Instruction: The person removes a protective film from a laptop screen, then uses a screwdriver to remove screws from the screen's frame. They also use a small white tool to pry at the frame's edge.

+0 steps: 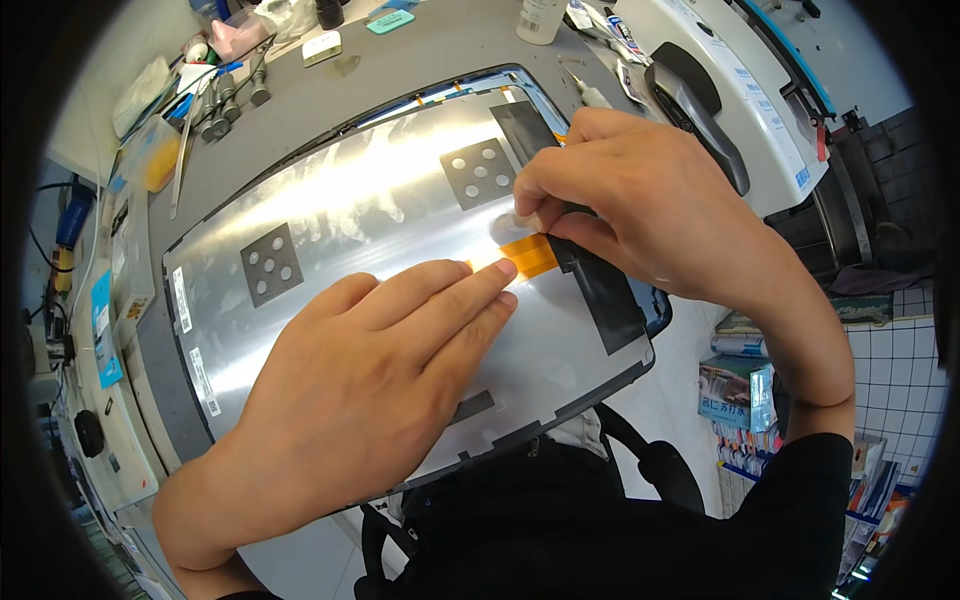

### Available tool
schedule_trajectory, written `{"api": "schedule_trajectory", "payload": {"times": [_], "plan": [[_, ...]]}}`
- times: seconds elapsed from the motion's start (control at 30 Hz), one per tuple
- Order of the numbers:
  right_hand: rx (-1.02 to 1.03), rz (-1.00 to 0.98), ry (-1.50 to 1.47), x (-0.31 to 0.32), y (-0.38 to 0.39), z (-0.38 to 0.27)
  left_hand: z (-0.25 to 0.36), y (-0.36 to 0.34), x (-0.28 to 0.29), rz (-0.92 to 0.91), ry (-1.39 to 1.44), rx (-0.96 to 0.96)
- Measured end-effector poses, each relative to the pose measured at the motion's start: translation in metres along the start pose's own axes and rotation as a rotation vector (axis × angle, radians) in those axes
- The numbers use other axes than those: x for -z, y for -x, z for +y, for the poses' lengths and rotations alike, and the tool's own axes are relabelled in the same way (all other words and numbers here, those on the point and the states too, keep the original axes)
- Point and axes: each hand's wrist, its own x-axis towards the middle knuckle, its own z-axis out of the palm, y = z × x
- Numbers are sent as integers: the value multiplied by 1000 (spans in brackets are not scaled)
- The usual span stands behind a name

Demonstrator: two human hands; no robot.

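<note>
Seemingly to steady the silver panel [375, 235] mid-frame, the left hand [365, 365] lies flat across it onto orange tape [532, 258], while the right hand [640, 200] pinches, fingertips together, on something I cannot tell.

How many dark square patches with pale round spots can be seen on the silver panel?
2. On the silver panel, one dark patch lies at the left and the other dark patch toward the upper right. Part of the panel is covered, so more may be hidden.
</note>
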Motion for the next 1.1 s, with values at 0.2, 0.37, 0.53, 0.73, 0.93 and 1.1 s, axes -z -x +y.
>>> {"api": "schedule_trajectory", "payload": {"times": [0.2, 0.37, 0.53, 0.73, 0.93, 1.1], "plan": [[11, 91, -61, -3, 5, 2, -1, 0, 1, 7, 17, -6], [-3, 135, -125, -6, 9, 0, -2, 1, -1, 6, 23, -2], [19, 123, -106, -5, 8, -1, -1, 1, 0, 4, 29, -5], [157, 72, 79, 0, 2, 2, -1, 0, -1, 18, 35, -7], [313, 24, 299, 7, -2, 10, -2, 1, -2, 33, 56, -6], [395, -34, 366, 10, -3, 10, -3, 2, -3, 34, 58, -9]]}}
